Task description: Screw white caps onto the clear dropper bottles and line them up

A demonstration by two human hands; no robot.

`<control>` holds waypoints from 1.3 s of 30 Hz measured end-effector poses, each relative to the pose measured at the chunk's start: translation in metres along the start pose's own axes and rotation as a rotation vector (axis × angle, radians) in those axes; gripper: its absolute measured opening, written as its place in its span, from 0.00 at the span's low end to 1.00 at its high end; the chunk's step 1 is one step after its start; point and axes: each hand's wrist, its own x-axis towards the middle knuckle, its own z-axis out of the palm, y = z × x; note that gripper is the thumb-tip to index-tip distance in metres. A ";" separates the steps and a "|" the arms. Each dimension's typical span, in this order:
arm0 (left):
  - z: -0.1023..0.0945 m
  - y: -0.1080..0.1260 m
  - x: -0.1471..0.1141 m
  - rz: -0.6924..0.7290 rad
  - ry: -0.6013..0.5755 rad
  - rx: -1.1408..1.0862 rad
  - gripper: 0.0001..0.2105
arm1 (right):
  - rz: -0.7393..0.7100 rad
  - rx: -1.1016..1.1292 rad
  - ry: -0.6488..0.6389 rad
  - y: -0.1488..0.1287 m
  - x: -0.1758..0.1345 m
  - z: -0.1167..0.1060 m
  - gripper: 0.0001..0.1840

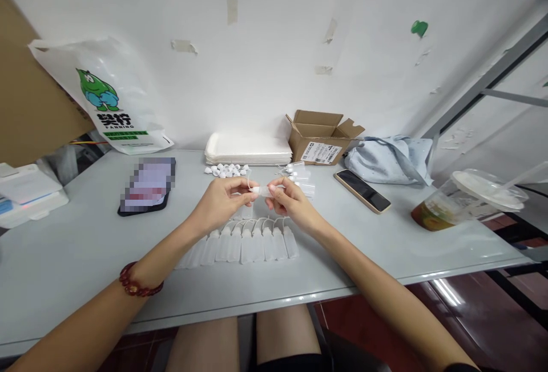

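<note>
Over the middle of the table, my left hand (225,201) pinches the white cap end (256,190) of a small translucent bottle, where a thin white cord loops up. The bottle's clear body (265,191) lies sideways in the closed fingers of my right hand (291,201). Below both hands, a row of similar translucent bottles (257,245) lies side by side with white cords at their necks. Loose white caps (226,170) form a pile behind my left hand. More clear bottles with white tops (302,175) lie behind my right hand, partly covered by it.
A stack of white padded sheets (248,149) and an opened cardboard box (319,138) stand against the wall. Rightward are a phone (363,190), a pale blue cloth bag (389,158) and a tilted drink cup (449,203). Another phone (148,186) and a white bag (107,98) sit left.
</note>
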 end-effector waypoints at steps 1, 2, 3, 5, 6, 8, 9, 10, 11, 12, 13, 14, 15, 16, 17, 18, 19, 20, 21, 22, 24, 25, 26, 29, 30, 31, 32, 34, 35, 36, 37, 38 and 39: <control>0.001 0.000 0.000 0.000 0.016 0.001 0.12 | 0.004 0.007 0.002 0.000 0.000 0.000 0.19; 0.001 -0.001 0.000 -0.008 0.024 -0.003 0.12 | 0.007 0.014 0.004 0.000 0.000 0.000 0.19; 0.001 -0.001 0.000 -0.019 0.024 -0.009 0.12 | 0.011 0.020 0.006 -0.001 0.000 0.000 0.18; 0.000 -0.002 0.001 -0.041 -0.008 -0.026 0.12 | 0.017 0.027 0.007 -0.002 0.000 0.000 0.17; -0.001 -0.002 0.001 -0.050 -0.029 -0.034 0.12 | 0.018 0.028 0.005 -0.002 -0.001 0.000 0.17; -0.002 -0.002 0.001 -0.065 -0.068 -0.036 0.13 | 0.017 0.031 -0.002 -0.003 -0.001 0.001 0.17; -0.003 -0.002 0.001 -0.071 -0.081 -0.023 0.14 | 0.018 0.035 -0.006 -0.003 -0.001 0.001 0.18; -0.003 -0.003 0.001 -0.071 -0.085 0.006 0.15 | 0.019 0.040 -0.008 -0.003 -0.001 0.001 0.18; -0.002 -0.003 0.001 -0.062 -0.079 0.053 0.16 | 0.022 0.046 -0.009 -0.003 -0.001 0.001 0.19; -0.001 -0.004 0.000 -0.039 -0.066 0.114 0.17 | 0.027 0.052 -0.008 -0.003 -0.001 0.001 0.19; 0.000 -0.004 0.000 -0.001 -0.049 0.187 0.17 | 0.035 0.060 -0.009 -0.002 -0.001 0.001 0.20; 0.001 -0.005 -0.001 0.055 -0.031 0.266 0.17 | 0.047 0.070 -0.011 -0.002 -0.001 0.001 0.21; 0.002 -0.006 -0.002 0.123 -0.016 0.342 0.17 | 0.061 0.079 -0.012 -0.002 0.000 0.001 0.21; 0.003 -0.007 -0.002 0.197 -0.004 0.410 0.17 | 0.078 0.089 -0.014 -0.001 0.000 0.001 0.22; 0.004 -0.008 -0.003 0.269 0.005 0.466 0.17 | 0.094 0.100 -0.014 -0.001 0.000 0.001 0.23; 0.005 -0.010 -0.003 0.333 0.012 0.508 0.16 | 0.109 0.110 -0.012 -0.002 0.001 0.000 0.23; 0.006 -0.010 -0.003 0.386 0.019 0.541 0.15 | 0.120 0.118 -0.007 -0.002 0.001 0.000 0.24; 0.006 -0.011 -0.004 0.427 0.025 0.567 0.13 | 0.129 0.125 -0.001 -0.002 0.001 0.000 0.24; 0.006 -0.012 -0.004 0.459 0.027 0.589 0.12 | 0.136 0.131 0.004 -0.003 0.001 0.000 0.25; 0.006 -0.012 -0.004 0.484 0.023 0.612 0.11 | 0.143 0.135 0.009 -0.003 0.001 0.000 0.25; 0.005 -0.012 -0.005 0.518 0.006 0.656 0.11 | 0.162 0.137 0.020 -0.004 0.001 0.000 0.25; 0.005 -0.012 -0.005 0.529 -0.002 0.674 0.11 | 0.173 0.137 0.022 -0.004 0.001 0.000 0.26; 0.004 -0.011 -0.006 0.536 -0.010 0.688 0.10 | 0.184 0.136 0.020 -0.004 0.001 0.000 0.26; 0.004 -0.011 -0.007 0.545 -0.029 0.690 0.09 | 0.202 0.131 0.004 -0.004 0.001 0.000 0.27; 0.004 -0.010 -0.007 0.545 -0.032 0.675 0.09 | 0.201 0.129 -0.005 -0.004 0.001 0.000 0.27; 0.004 -0.009 -0.007 0.538 -0.031 0.651 0.09 | 0.197 0.125 -0.015 -0.003 0.001 0.000 0.27; 0.005 -0.008 -0.008 0.521 -0.027 0.618 0.09 | 0.186 0.118 -0.023 -0.003 0.001 0.000 0.27; 0.005 -0.005 -0.008 0.443 -0.006 0.526 0.09 | 0.140 0.094 -0.023 -0.003 0.000 0.001 0.27; 0.006 -0.004 -0.007 0.380 0.011 0.471 0.09 | 0.105 0.075 -0.008 -0.003 0.000 0.001 0.26; 0.006 -0.002 -0.007 0.309 0.026 0.411 0.10 | 0.063 0.049 0.015 -0.003 0.000 0.002 0.24; 0.005 0.000 -0.006 0.233 0.033 0.351 0.11 | 0.018 0.018 0.041 -0.003 -0.001 0.002 0.23; 0.004 0.001 -0.006 0.163 0.034 0.294 0.12 | -0.024 -0.016 0.064 -0.003 -0.001 0.001 0.22; 0.003 0.001 -0.005 0.103 0.030 0.243 0.12 | -0.059 -0.047 0.079 -0.003 -0.001 0.001 0.21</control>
